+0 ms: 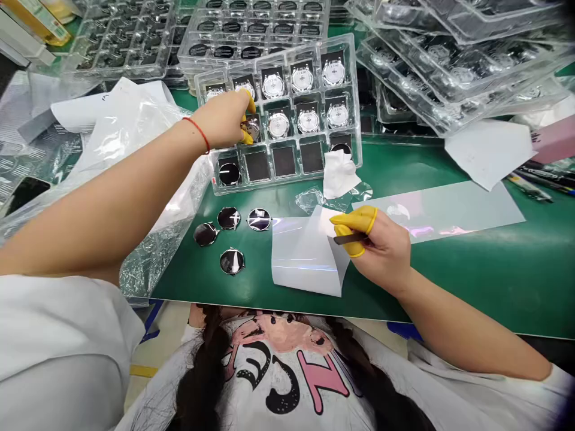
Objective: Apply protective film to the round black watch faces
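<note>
My left hand (220, 120), with yellow finger cots, pinches a round metal disc (250, 128) inside a clear plastic tray (278, 173). That tray's compartments hold several silver watch-like discs (302, 79). Several black glossy discs (229, 218) lie on the green mat (449, 287) just in front of it. My right hand (377, 245), also wearing yellow finger cots, grips a slim dark tool (349, 239) against the curled edge of a translucent film sheet (305, 254). A longer film sheet (440, 209) lies behind that hand.
A crumpled white wipe (340, 173) sits against the tray's front right corner. Stacks of clear trays (453, 72) rise at the back and right. A plastic bag (135, 131) lies at the left, and pens (539, 178) lie at the mat's right edge.
</note>
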A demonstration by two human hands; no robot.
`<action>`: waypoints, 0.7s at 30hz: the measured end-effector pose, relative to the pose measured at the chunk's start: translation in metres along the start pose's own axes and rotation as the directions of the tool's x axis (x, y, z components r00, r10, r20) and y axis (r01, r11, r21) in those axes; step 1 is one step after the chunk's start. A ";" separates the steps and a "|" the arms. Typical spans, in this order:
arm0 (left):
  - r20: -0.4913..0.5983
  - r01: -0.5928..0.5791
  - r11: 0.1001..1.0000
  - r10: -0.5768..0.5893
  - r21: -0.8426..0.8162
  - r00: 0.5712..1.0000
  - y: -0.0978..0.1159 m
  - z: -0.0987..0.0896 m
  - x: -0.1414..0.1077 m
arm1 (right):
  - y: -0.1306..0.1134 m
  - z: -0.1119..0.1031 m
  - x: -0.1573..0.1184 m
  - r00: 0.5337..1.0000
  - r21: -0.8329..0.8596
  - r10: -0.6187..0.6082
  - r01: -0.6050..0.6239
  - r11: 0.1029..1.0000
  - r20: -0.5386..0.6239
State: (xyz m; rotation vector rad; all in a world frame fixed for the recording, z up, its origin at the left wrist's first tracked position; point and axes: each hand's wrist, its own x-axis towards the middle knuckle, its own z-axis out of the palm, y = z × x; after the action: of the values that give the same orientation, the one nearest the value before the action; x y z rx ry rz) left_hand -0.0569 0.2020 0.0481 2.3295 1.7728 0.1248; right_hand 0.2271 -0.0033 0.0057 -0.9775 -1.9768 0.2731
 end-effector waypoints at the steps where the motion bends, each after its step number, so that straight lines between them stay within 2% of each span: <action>1: -0.022 -0.030 0.998 0.032 0.050 0.999 0.004 -0.003 -0.007 | 0.001 0.000 0.001 0.999 0.032 0.042 -0.041 0.999 -0.018; 3: -0.102 -0.119 0.977 0.138 0.175 0.985 0.017 -0.009 -0.026 | 0.003 0.000 0.003 0.983 0.083 0.178 -0.174 0.981 -0.045; 6: -0.199 -0.278 0.938 0.318 0.205 0.927 0.046 -0.010 -0.070 | 0.006 -0.001 0.007 0.901 0.224 0.433 -0.423 0.878 0.004; 7: -0.213 -0.396 0.903 0.425 0.167 0.880 0.056 -0.007 -0.087 | 0.006 -0.001 0.009 0.870 0.295 0.488 -0.486 0.823 0.071; 8: -0.276 -0.600 0.795 0.599 0.090 0.752 0.065 -0.002 -0.104 | 0.005 -0.001 0.010 0.842 0.372 0.515 -0.535 0.759 0.159; 9: -0.351 -0.749 0.663 0.707 0.023 0.615 0.074 0.005 -0.120 | 0.003 0.000 0.011 0.818 0.449 0.511 -0.573 0.686 0.263; 10: -0.423 -0.805 0.591 0.720 -0.041 0.550 0.081 0.014 -0.134 | 0.001 0.001 0.012 0.793 0.517 0.481 -0.609 0.601 0.374; 12: -0.453 -0.838 0.527 0.718 -0.143 0.529 0.092 0.034 -0.157 | -0.004 0.002 0.013 0.735 0.604 0.386 -0.678 0.419 0.557; 14: -0.487 -0.803 0.558 0.653 -0.210 0.580 0.099 0.052 -0.170 | -0.008 0.004 0.014 0.690 0.635 0.352 -0.722 0.274 0.633; 15: -0.509 -0.758 0.603 0.585 -0.248 0.631 0.101 0.059 -0.174 | -0.009 0.004 0.014 0.676 0.639 0.378 -0.732 0.236 0.633; 16: -0.510 -0.692 0.652 0.500 -0.311 0.700 0.103 0.065 -0.176 | -0.010 0.005 0.013 0.668 0.646 0.430 -0.731 0.222 0.608; 18: -0.414 -0.534 0.685 0.355 -0.495 0.838 0.107 0.073 -0.180 | -0.010 0.006 0.012 0.651 0.653 0.549 -0.721 0.231 0.524; 19: -0.327 -0.466 0.659 0.333 -0.590 0.885 0.110 0.076 -0.181 | -0.009 0.007 0.012 0.641 0.650 0.591 -0.720 0.244 0.489; 21: -0.169 -0.363 0.573 0.364 -0.734 0.916 0.115 0.080 -0.184 | -0.009 0.008 0.009 0.639 0.633 0.621 -0.722 0.281 0.453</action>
State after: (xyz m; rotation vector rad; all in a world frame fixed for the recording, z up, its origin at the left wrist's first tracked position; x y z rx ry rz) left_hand 0.0165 -0.0133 0.0061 1.9640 0.8901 0.7746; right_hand 0.2130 -0.0014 0.0110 -1.1324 -1.1223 1.5934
